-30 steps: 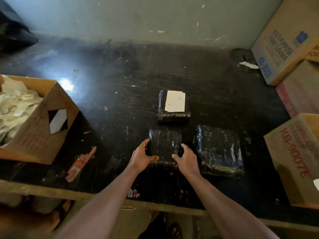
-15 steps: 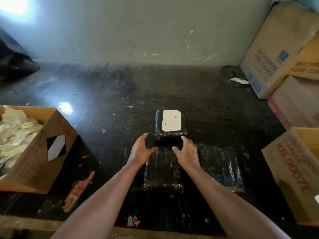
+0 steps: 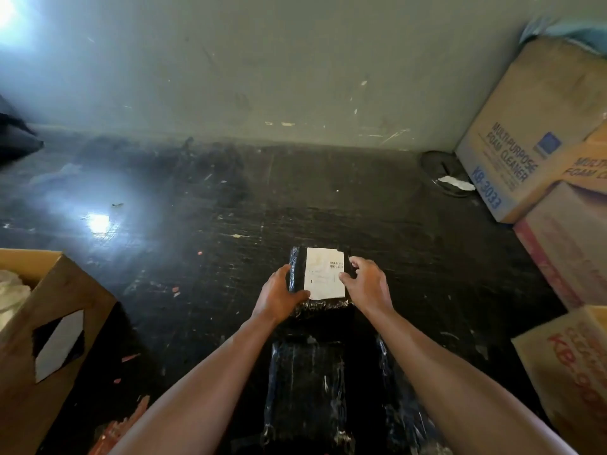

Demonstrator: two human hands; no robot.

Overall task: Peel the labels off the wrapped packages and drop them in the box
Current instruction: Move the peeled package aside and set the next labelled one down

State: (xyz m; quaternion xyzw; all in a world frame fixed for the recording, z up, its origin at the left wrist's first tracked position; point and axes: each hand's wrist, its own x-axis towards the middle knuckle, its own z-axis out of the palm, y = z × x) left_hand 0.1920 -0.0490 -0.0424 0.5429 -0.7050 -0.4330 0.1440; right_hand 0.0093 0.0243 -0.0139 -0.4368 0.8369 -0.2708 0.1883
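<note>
While the left hand [image 3: 279, 295] grips the package [image 3: 317, 280] from one side, the right hand [image 3: 366, 285] rests half-open fingers at its label [image 3: 324, 274].

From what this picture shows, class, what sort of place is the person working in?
Probably a storeroom or packing area. Cardboard cartons printed "Multi-Purpose Foam Cleaner" are stacked at the right, black wrapped packages lie on a scuffed dark worktop, and an open box stands at the left.
</note>
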